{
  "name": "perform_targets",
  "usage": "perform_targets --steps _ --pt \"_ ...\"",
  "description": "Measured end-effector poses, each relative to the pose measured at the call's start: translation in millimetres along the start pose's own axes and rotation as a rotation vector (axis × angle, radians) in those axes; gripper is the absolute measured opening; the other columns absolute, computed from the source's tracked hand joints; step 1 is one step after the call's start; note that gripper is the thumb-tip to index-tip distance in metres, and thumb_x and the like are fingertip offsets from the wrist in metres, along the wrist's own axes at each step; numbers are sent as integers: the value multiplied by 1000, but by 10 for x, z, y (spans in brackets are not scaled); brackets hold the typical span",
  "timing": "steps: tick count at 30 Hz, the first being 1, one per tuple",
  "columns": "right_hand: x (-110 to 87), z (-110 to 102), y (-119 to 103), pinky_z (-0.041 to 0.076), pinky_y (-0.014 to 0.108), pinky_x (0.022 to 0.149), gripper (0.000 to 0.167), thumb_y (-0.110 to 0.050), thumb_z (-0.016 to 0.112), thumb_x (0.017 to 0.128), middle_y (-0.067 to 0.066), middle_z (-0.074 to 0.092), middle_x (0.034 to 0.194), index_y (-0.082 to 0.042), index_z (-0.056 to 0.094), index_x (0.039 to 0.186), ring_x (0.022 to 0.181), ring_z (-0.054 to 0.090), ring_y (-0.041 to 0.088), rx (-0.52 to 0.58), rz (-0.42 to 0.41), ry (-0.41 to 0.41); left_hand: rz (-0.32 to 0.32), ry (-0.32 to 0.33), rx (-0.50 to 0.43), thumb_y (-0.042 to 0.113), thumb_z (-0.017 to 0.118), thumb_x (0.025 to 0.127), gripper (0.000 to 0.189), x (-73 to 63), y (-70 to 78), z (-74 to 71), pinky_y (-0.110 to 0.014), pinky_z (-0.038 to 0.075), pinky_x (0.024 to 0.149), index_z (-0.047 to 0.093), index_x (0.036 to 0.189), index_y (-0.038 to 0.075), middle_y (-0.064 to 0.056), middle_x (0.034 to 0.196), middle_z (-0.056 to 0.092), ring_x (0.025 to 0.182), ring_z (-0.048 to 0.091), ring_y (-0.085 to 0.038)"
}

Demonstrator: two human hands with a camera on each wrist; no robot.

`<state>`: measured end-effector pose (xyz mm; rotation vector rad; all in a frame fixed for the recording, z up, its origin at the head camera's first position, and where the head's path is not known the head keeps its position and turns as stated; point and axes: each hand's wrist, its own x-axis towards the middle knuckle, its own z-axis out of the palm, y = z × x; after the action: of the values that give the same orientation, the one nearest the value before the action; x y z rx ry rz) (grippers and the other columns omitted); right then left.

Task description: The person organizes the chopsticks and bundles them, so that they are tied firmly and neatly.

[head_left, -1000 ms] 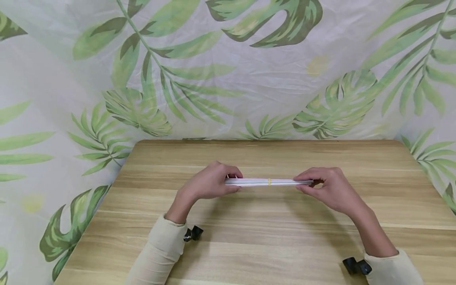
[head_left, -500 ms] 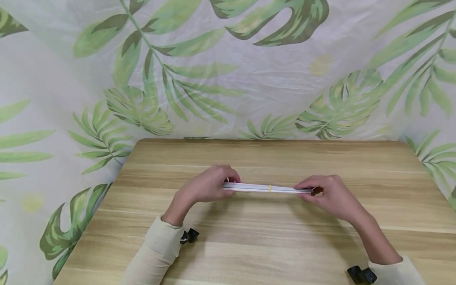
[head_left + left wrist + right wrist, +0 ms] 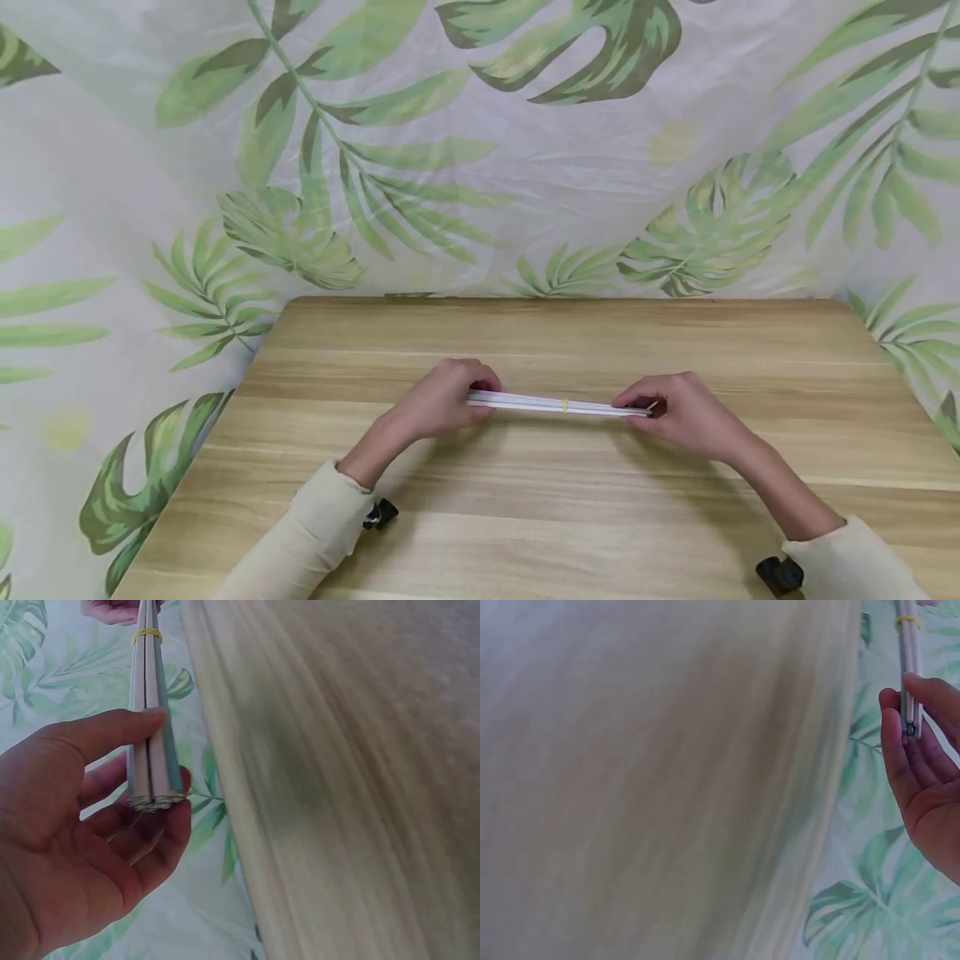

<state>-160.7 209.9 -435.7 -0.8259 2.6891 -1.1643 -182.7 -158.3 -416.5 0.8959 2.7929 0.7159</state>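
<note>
A slim bundle of long, pale pink and grey sticks (image 3: 525, 404) is bound near its middle by a yellow band (image 3: 565, 406). My left hand (image 3: 442, 398) holds its left end, thumb on the near side and fingers curled behind. In the left wrist view, the bundle's ridged end (image 3: 155, 802) shows past the left thumb. At the other end, my right hand (image 3: 686, 417) pinches the bundle between thumb and fingers. Narrower tips (image 3: 911, 730) show there in the right wrist view. The bundle is nearly level over the table, its right end slightly nearer me.
A wood-grain table (image 3: 555, 517) lies beneath both hands. Behind it hangs a white cloth (image 3: 570, 200) printed with green leaves. Small black devices sit at the left cuff (image 3: 381, 513) and the right cuff (image 3: 780, 575).
Both hands have come slightly nearer me with the bundle, which has gone from level to a little tilted, right end lower in view. The grips look the same.
</note>
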Motion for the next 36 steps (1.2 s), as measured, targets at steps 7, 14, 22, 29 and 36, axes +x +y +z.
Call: perform_targets --steps 7,14,22,29,36 --pt "121 44 107 59 24 73 15 -13 86 91 -3 82 98 -14 84 106 83 69 -1 -1 6 -46 -78 -8 -64 11 86 89 16 -14 -64 13 -28 54 79 77 103 13 4 93 75 83 63 -6" --pt "185 35 129 59 24 74 13 -12 85 91 -4 82 97 -14 84 104 84 70 -2 -21 -13 -62 -135 -67 -79 13 87 89 15 26 -68 34 -28 53 79 77 101 13 4 92 74 82 62 -7" --pt "203 81 146 59 26 78 12 -10 84 91 -6 81 96 -14 83 103 87 70 1 -66 25 -86 -168 -104 -27 13 88 88 15 115 -57 117 -32 52 80 76 98 14 4 91 73 82 60 -11" --pt "231 115 119 57 27 77 10 -12 83 93 -9 80 94 -16 83 101 86 69 2 -107 59 -114 -180 -122 -5 11 87 88 14 140 -55 139 -32 51 78 75 96 11 1 88 71 80 58 -13" --pt "189 30 54 59 31 80 14 -15 80 95 -5 80 100 -14 82 109 91 71 9 -152 95 -101 -211 -112 3 22 85 92 20 63 -56 87 -36 54 84 77 105 9 -3 97 74 86 61 -15"
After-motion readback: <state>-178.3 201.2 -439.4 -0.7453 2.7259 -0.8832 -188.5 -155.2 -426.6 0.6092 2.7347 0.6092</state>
